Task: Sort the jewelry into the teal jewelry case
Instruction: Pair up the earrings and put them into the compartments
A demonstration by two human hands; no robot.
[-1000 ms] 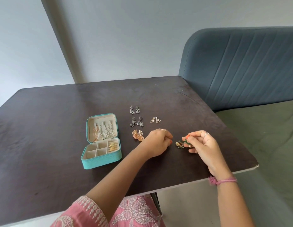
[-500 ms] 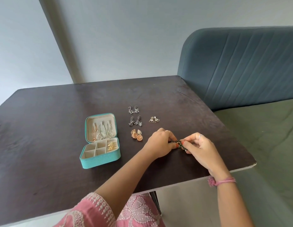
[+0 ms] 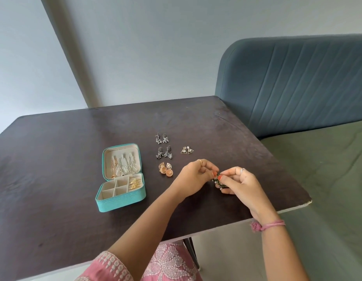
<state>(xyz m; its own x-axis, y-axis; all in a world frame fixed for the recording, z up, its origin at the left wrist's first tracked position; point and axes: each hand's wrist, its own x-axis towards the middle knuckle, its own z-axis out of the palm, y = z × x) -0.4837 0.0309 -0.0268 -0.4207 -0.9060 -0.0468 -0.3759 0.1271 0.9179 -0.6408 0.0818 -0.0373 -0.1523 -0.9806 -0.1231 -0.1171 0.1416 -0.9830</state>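
The teal jewelry case (image 3: 121, 201) lies open on the dark table (image 3: 54, 159), with chains hung in its lid and gold pieces in one right compartment. A small green earring pair (image 3: 217, 180) sits between my fingertips just above the table. My left hand (image 3: 196, 177) and my right hand (image 3: 239, 184) both pinch it, mostly hiding it. Right of the case lie the round gold earrings (image 3: 166, 170), two pairs of dark silver earrings (image 3: 163, 153), (image 3: 161, 138) and a triangular pair (image 3: 187, 150).
A blue padded headboard (image 3: 297, 84) and a green bed sheet (image 3: 328, 169) stand to the right of the table. The table's front edge (image 3: 216, 228) runs under my forearms. A grey wall rises behind.
My left hand has moved right to meet my right hand at the green earrings, and both now pinch them. The rest of the jewelry has not moved.
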